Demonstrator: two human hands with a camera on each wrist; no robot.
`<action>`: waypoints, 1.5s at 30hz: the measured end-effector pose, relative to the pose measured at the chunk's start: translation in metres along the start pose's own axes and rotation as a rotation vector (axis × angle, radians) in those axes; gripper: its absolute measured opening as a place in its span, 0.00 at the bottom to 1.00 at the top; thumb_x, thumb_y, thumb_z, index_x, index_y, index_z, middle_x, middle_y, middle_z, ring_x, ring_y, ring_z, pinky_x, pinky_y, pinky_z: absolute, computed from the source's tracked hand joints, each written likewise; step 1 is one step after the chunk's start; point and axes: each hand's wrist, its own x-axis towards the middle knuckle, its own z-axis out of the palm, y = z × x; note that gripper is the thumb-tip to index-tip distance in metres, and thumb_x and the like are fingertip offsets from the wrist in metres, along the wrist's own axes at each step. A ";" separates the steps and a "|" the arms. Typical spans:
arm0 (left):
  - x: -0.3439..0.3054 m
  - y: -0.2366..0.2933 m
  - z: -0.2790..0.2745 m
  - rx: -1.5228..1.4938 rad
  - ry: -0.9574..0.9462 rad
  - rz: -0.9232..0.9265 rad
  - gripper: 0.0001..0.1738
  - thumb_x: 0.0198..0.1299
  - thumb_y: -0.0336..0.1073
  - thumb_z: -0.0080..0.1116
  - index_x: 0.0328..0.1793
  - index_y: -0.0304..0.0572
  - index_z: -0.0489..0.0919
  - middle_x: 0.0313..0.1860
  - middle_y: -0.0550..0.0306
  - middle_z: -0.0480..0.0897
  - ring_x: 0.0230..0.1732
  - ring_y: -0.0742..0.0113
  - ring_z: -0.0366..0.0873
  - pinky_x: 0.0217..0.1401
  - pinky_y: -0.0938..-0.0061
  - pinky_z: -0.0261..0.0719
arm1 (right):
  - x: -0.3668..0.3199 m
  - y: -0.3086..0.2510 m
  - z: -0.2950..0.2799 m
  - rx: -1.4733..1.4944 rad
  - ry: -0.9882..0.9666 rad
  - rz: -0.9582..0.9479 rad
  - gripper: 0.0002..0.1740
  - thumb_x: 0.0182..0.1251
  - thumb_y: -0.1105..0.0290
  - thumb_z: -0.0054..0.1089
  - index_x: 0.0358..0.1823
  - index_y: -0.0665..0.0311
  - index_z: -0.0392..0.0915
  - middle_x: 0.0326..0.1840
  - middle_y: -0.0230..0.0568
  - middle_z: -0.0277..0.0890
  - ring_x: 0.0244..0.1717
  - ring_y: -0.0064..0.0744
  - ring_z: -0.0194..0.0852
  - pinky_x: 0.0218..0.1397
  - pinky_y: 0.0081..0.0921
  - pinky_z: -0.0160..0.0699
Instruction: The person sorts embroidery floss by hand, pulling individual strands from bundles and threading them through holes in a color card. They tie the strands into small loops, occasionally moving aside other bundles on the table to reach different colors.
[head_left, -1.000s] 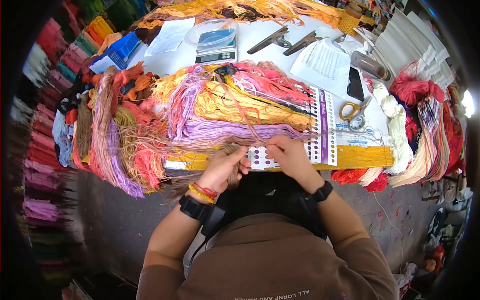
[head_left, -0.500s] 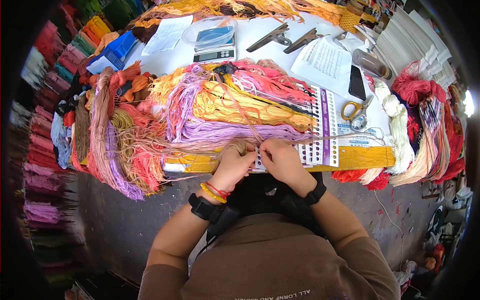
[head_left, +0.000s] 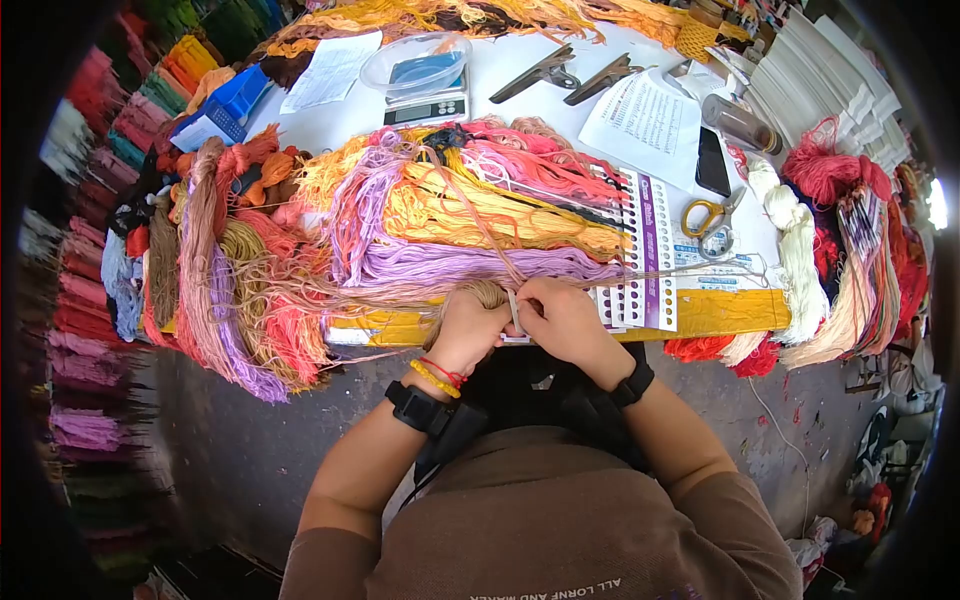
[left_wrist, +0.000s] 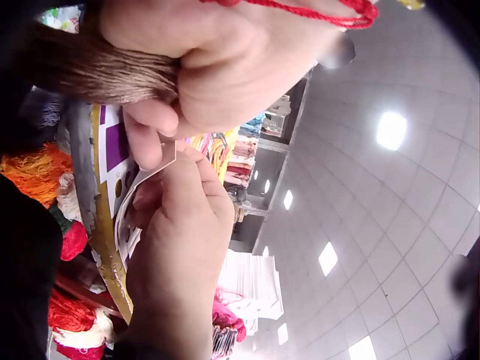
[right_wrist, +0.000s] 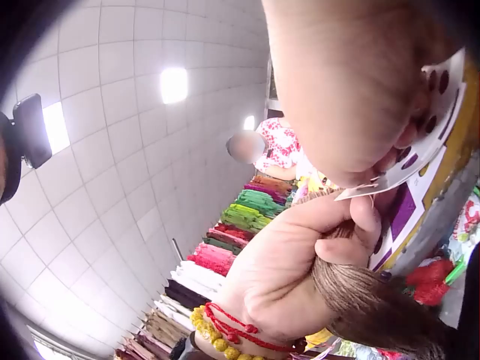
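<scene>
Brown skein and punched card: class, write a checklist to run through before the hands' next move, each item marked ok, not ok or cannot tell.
1. Brown skein gripped in the left hand: ok.
2. Punched card pinched by the right hand: ok.
3. Scissors away from both hands: ok.
4. Loose tan strands separate from the coral ones: not ok, mingled.
5. Thread through a card hole: cannot tell, fingers hide it.

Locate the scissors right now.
Head view, on the table to the person's right: the scissors lie just nearer than the black phone, right of the purple-striped card.
</scene>
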 end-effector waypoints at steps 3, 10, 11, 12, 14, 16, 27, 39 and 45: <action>-0.003 0.003 -0.001 0.049 0.003 -0.001 0.06 0.52 0.27 0.52 0.29 0.33 0.79 0.20 0.59 0.79 0.17 0.79 0.73 0.16 0.87 0.65 | -0.002 -0.005 -0.003 0.049 0.002 0.044 0.05 0.54 0.68 0.54 0.30 0.61 0.74 0.29 0.43 0.75 0.31 0.47 0.74 0.35 0.38 0.72; -0.022 -0.001 -0.030 -0.268 -0.024 -0.048 0.05 0.56 0.29 0.53 0.36 0.36 0.77 0.26 0.60 0.77 0.22 0.80 0.72 0.18 0.89 0.62 | -0.008 0.001 0.004 0.035 0.067 -0.005 0.05 0.50 0.72 0.57 0.30 0.61 0.72 0.26 0.41 0.72 0.29 0.42 0.74 0.30 0.34 0.72; -0.024 0.001 -0.034 -0.389 -0.050 -0.090 0.06 0.57 0.31 0.53 0.39 0.38 0.76 0.27 0.62 0.77 0.23 0.82 0.70 0.16 0.90 0.57 | -0.008 0.001 0.004 0.037 0.066 -0.007 0.05 0.50 0.72 0.57 0.30 0.61 0.72 0.26 0.41 0.72 0.29 0.42 0.74 0.30 0.34 0.72; -0.027 0.005 -0.038 -0.472 -0.086 -0.095 0.06 0.58 0.30 0.52 0.40 0.38 0.76 0.27 0.61 0.76 0.23 0.82 0.68 0.17 0.90 0.56 | -0.008 0.000 0.005 0.010 0.069 -0.016 0.05 0.50 0.72 0.57 0.30 0.61 0.72 0.26 0.41 0.72 0.29 0.42 0.74 0.30 0.34 0.72; -0.030 0.014 -0.036 -0.576 -0.117 -0.092 0.07 0.58 0.31 0.51 0.41 0.38 0.75 0.27 0.61 0.76 0.22 0.82 0.67 0.16 0.90 0.55 | -0.008 0.001 0.005 -0.018 0.069 -0.028 0.05 0.50 0.72 0.57 0.30 0.61 0.72 0.27 0.41 0.72 0.29 0.42 0.74 0.30 0.35 0.72; -0.029 0.012 -0.034 -0.679 -0.153 -0.088 0.08 0.59 0.32 0.50 0.42 0.38 0.75 0.26 0.61 0.75 0.22 0.81 0.66 0.16 0.89 0.55 | -0.007 0.002 0.005 -0.007 0.065 -0.044 0.05 0.50 0.73 0.57 0.30 0.62 0.72 0.27 0.41 0.72 0.29 0.43 0.74 0.31 0.36 0.72; -0.017 0.004 -0.005 -0.490 -0.278 -0.153 0.19 0.64 0.40 0.48 0.58 0.39 0.71 0.40 0.60 0.80 0.26 0.79 0.75 0.18 0.89 0.60 | -0.012 0.007 -0.001 0.516 0.000 0.171 0.07 0.57 0.70 0.59 0.36 0.62 0.74 0.27 0.34 0.71 0.25 0.22 0.69 0.29 0.20 0.69; -0.051 -0.013 -0.116 -0.656 0.257 0.008 0.20 0.64 0.44 0.45 0.19 0.48 0.68 0.09 0.69 0.58 0.11 0.80 0.53 0.13 0.83 0.47 | -0.011 -0.006 0.006 -0.078 0.116 -0.013 0.12 0.51 0.67 0.58 0.36 0.57 0.69 0.36 0.37 0.67 0.31 0.43 0.74 0.31 0.34 0.73; -0.092 0.008 -0.232 -0.565 0.991 0.358 0.16 0.66 0.43 0.41 0.31 0.44 0.71 0.23 0.62 0.71 0.15 0.79 0.59 0.16 0.86 0.56 | -0.010 -0.005 0.006 -0.016 0.122 0.002 0.10 0.50 0.69 0.59 0.34 0.58 0.70 0.33 0.35 0.69 0.30 0.41 0.73 0.30 0.33 0.73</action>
